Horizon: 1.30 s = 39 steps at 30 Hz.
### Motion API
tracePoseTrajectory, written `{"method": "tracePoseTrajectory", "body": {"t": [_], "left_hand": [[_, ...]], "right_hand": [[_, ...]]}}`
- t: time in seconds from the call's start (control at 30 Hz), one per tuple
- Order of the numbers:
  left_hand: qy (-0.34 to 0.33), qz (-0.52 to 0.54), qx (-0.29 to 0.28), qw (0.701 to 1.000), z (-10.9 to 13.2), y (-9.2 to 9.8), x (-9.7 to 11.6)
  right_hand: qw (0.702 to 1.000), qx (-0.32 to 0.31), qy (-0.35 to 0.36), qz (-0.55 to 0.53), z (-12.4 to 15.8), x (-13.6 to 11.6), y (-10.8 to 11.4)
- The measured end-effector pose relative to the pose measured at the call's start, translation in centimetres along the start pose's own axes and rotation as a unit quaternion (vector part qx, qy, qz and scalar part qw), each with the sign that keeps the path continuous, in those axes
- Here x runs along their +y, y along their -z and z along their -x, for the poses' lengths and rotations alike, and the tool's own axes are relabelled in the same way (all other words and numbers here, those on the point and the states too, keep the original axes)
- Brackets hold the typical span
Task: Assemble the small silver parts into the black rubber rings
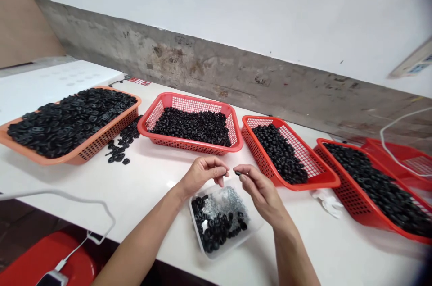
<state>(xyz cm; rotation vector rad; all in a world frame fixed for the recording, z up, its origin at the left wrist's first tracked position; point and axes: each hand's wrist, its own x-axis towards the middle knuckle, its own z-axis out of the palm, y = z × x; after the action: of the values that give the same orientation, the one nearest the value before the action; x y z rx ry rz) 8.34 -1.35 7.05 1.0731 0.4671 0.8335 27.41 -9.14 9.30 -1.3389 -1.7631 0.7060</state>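
Note:
My right hand [261,193] pinches a small black rubber ring [238,173] between thumb and fingertips. Its fingertips nearly meet those of my left hand [204,173], whose curled fingers hide whatever may lie between them. Below both hands sits a clear plastic tub [251,227] holding a heap of black rubber rings [216,227] and a pile of small silver metal pieces [224,202].
Along the white table [162,187] stand a wide orange basket [108,139] and red mesh baskets [189,143] [290,153] [351,191], all filled with black rings. Loose rings [118,151] lie beside the orange basket. A white cable [57,192] crosses the near left edge.

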Motion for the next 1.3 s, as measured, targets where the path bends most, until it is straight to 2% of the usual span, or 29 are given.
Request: {"method": "tracePoseTrajectory", "body": {"t": [0.13,0.3,0.53,0.73,0.93,1.1,1.3], "left_hand": [[0.056,-0.019,-0.026,0.998,0.3,-0.4,0.1],[0.064,-0.037,-0.036,0.997,0.5,-0.9,0.2],[0.055,-0.052,-0.053,0.996,0.5,-0.8,0.0],[0.050,-0.065,-0.045,0.996,0.5,-0.8,-0.3],[0.060,-0.042,-0.018,0.997,0.3,-0.9,-0.7],[0.054,-0.019,-0.026,0.998,0.4,-0.9,-0.6],[0.052,-0.032,-0.007,0.998,0.3,-0.9,-0.5]], "right_hand": [[0.995,0.057,0.081,0.006,0.1,0.7,-1.9],[0.984,0.097,0.149,-0.003,0.5,0.9,-2.9],[0.981,0.129,0.141,-0.026,0.4,0.8,-2.5],[0.982,0.138,0.128,-0.023,0.7,0.8,-2.7],[0.978,0.181,0.103,0.002,0.6,0.9,-2.5],[0.980,0.159,0.115,0.035,0.6,1.1,-2.3],[0.980,0.127,0.136,0.074,0.7,1.2,-2.5]]}}
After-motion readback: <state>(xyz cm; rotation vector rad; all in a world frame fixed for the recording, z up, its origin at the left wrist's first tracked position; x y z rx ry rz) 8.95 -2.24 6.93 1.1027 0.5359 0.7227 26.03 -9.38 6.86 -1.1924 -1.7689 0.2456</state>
